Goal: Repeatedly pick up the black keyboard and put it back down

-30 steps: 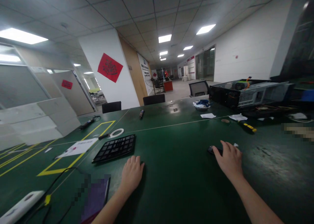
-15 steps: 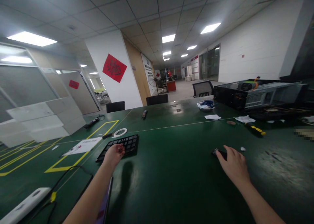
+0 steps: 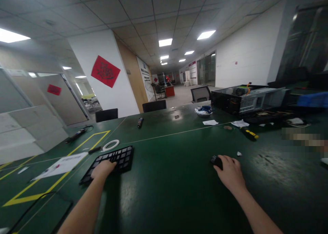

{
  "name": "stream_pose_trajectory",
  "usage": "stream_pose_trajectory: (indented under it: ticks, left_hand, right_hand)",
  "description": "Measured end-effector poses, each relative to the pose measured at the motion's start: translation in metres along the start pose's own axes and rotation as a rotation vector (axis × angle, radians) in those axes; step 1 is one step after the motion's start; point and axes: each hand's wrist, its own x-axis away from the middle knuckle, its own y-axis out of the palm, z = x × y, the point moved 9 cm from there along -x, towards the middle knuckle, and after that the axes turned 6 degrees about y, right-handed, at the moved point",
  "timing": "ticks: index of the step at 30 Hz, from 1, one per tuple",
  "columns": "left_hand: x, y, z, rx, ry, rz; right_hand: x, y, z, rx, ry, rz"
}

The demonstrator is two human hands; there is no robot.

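Observation:
A black tray [image 3: 124,158] divided into a grid of small squares lies on the green table at left. My left hand [image 3: 101,169] is over its near side, fingers curled together and pointing down at the squares. What they pinch, if anything, is hidden. Further right, my right hand [image 3: 230,170] rests low over the table. Its thumb and fingers close round a small black object [image 3: 217,162] with a rounded end, whose kind I cannot make out.
Beyond the tray lie a white ring [image 3: 111,145] and a dark-handled tool [image 3: 94,150]. An open computer case [image 3: 230,102] stands at the back right, with a yellow-and-black screwdriver [image 3: 249,134] before it. A bowl [image 3: 203,112] holds crumpled material. White paper [image 3: 60,165] lies left.
The view has swung right. My left hand has lowered toward the tray, its fingers turning downward. My right hand has closed more round the small black object, which is now tilted up.

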Motion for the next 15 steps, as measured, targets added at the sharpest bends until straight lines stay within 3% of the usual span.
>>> stream_pose_trajectory:
  ticks: [2, 5, 8, 11, 13, 15]
  left_hand:
    - [0.011, 0.008, 0.017, -0.060, 0.014, -0.034]
    - [0.048, 0.020, 0.074, -0.058, 0.250, -0.009]
    - [0.115, 0.028, 0.147, 0.212, 0.588, 0.078]
    - [0.186, 0.044, 0.206, 0.469, 0.840, -0.016]
    - [0.219, 0.054, 0.230, 0.533, 0.938, -0.068]
    - [0.239, 0.063, 0.242, 0.542, 0.995, -0.106]
  right_hand:
    - [0.002, 0.000, -0.006, -0.085, 0.004, -0.041]
    - [0.006, 0.000, -0.021, -0.259, -0.028, -0.104]
    - [0.015, 0.003, -0.041, -0.459, -0.104, -0.203]
    - [0.029, 0.012, -0.066, -0.703, -0.239, -0.334]
    - [0.038, 0.022, -0.075, -0.923, -0.257, -0.428]
    - [0.042, 0.039, -0.074, -1.114, -0.155, -0.528]
